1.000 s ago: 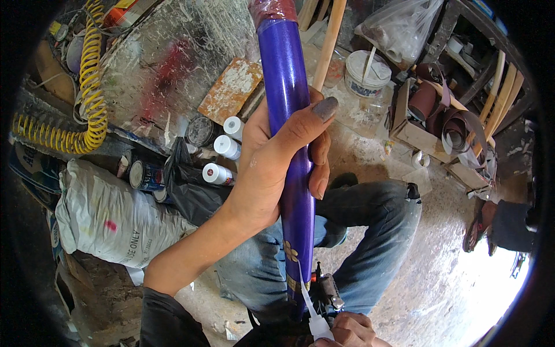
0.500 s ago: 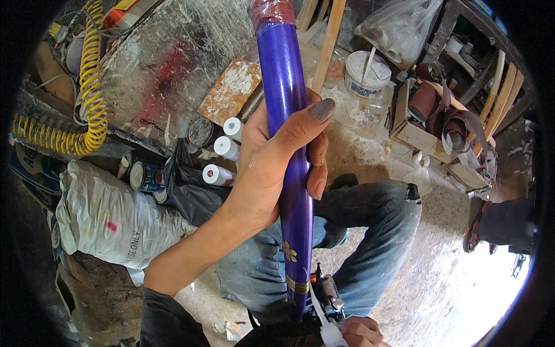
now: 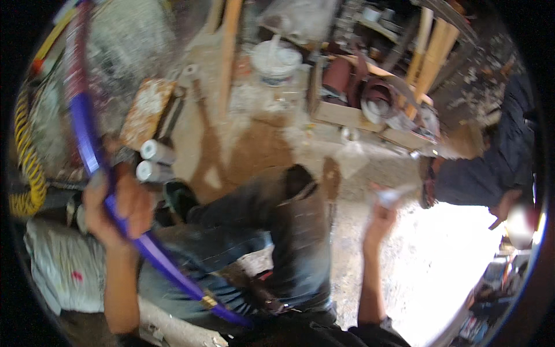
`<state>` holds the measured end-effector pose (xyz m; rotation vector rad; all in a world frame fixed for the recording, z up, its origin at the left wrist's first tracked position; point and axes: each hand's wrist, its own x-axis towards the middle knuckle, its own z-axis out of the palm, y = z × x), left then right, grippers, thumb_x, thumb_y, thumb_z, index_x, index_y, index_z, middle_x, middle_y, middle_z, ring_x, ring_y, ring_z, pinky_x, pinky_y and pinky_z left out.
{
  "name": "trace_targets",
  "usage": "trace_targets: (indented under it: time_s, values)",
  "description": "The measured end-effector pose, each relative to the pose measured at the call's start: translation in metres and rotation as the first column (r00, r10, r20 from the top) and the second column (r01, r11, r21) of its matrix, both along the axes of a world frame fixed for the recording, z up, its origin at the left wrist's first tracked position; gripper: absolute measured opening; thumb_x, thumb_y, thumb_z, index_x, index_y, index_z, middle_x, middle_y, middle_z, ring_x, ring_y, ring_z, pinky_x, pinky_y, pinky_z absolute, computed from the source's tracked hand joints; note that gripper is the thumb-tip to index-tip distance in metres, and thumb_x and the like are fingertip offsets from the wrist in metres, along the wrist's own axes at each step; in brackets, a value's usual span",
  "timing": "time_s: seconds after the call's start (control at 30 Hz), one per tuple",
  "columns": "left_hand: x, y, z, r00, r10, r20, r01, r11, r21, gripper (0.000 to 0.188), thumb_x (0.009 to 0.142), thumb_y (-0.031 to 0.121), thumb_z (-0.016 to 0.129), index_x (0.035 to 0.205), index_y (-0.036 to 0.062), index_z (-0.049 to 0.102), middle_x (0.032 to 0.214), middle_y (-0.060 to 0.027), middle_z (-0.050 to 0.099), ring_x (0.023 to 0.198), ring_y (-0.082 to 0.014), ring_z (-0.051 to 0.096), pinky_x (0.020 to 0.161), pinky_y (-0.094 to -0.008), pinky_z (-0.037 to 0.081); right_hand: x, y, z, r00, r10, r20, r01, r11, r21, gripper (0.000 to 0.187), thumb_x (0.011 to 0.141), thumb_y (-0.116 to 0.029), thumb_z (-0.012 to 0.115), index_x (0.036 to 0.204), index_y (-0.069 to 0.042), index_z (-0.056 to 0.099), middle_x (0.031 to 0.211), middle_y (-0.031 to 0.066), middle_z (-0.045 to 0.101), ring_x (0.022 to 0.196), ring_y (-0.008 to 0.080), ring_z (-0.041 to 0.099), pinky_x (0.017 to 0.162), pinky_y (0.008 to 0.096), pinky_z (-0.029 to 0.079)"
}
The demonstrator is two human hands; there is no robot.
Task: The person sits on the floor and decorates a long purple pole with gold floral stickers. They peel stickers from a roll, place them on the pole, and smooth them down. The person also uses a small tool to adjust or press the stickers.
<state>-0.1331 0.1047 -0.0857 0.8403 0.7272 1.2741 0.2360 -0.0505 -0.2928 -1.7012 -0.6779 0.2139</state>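
Observation:
Around a long, curved, glossy purple tube (image 3: 167, 267) my left hand (image 3: 134, 202) is closed, at the left. The tube slants from the upper left down to my lap; its upper part is covered in reddish wrap, and a gold band circles it near the lower end. My right hand (image 3: 378, 224) is raised to the right of my knees, its fingers closed on a small whitish thing (image 3: 388, 198) too blurred to name. My legs in worn jeans (image 3: 289, 214) are bent beneath.
White-capped cans (image 3: 156, 151) and a paint-crusted block (image 3: 147, 113) lie beyond my left hand. A white tub (image 3: 276, 61), wooden strips (image 3: 230, 58) and a box of sandpaper rolls (image 3: 347, 115) stand farther off. Another person (image 3: 480, 179) is at the right; a white sack (image 3: 63, 260) lies left.
My left hand has carried the purple tube leftward, tilting its top to the left. My right hand has risen from my lap out to the right. The view has turned toward the right.

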Motion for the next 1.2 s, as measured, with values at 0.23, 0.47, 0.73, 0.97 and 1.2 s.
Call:
trace_targets:
  time_s: [0.23, 0.47, 0.73, 0.97, 1.2]
  values:
    - [0.008, -0.002, -0.018, 0.958, -0.154, 0.244, 0.117, 0.98, 0.158, 0.037, 0.102, 0.02, 0.038, 0.129, -0.0055, 0.035, 0.064, -0.0017, 0.044, 0.036, -0.0047, 0.041, 0.031, -0.0181, 0.036, 0.041, 0.064, -0.164, 0.944, 0.258, -0.207, -0.308, 0.913, -0.267, 0.022, 0.084, -0.01, 0.07, 0.102, -0.001, 0.063, 0.092, 0.0112, 0.065, 0.078, 0.0171, 0.059, 0.071, 0.0311, 0.049]
    - [0.022, -0.007, -0.025, 0.987, -0.097, 0.127, 0.068, 0.975, 0.21, 0.039, 0.104, 0.024, 0.033, 0.131, -0.0035, 0.031, 0.079, -0.0028, 0.043, 0.04, -0.006, 0.04, 0.035, -0.0188, 0.037, 0.046, 0.066, -0.213, 0.924, 0.357, -0.14, -0.383, 0.873, -0.303, 0.037, 0.079, -0.004, 0.069, 0.114, -0.004, 0.058, 0.1, 0.0194, 0.064, 0.088, 0.0333, 0.063, 0.077, 0.0396, 0.05]
    - [0.04, 0.005, -0.028, 0.992, -0.115, 0.05, 0.103, 0.974, 0.201, 0.043, 0.106, 0.029, 0.026, 0.134, -0.0034, 0.029, 0.088, -0.0041, 0.042, 0.041, -0.0078, 0.039, 0.039, -0.0222, 0.037, 0.054, -0.035, -0.216, 0.992, 0.074, 0.106, 0.028, 0.676, -0.737, 0.04, 0.077, -0.029, 0.067, 0.107, -0.005, 0.056, 0.1, 0.0209, 0.062, 0.09, 0.0389, 0.062, 0.078, 0.0457, 0.049]
    - [0.037, 0.01, -0.024, 0.986, -0.151, 0.067, 0.134, 0.97, 0.204, 0.043, 0.105, 0.028, 0.027, 0.133, -0.0035, 0.029, 0.086, -0.0047, 0.042, 0.042, -0.0082, 0.039, 0.039, -0.0232, 0.037, 0.058, -0.052, -0.207, 0.942, 0.306, -0.14, -0.324, 0.71, -0.625, 0.027, 0.088, -0.023, 0.062, 0.104, -0.002, 0.055, 0.079, 0.0134, 0.065, 0.073, 0.0288, 0.064, 0.065, 0.039, 0.05]
    - [0.035, 0.006, -0.013, 0.997, -0.056, 0.058, 0.046, 0.986, 0.158, 0.037, 0.105, 0.023, 0.032, 0.132, -0.0007, 0.035, 0.08, -0.0022, 0.042, 0.041, -0.0046, 0.034, 0.037, -0.02, 0.032, 0.018, -0.021, -0.052, 0.883, 0.469, 0.0, -0.459, 0.865, -0.205, 0.019, 0.091, 0.002, 0.053, 0.109, 0.0, 0.056, 0.094, 0.0198, 0.063, 0.082, 0.032, 0.065, 0.071, 0.0358, 0.051]
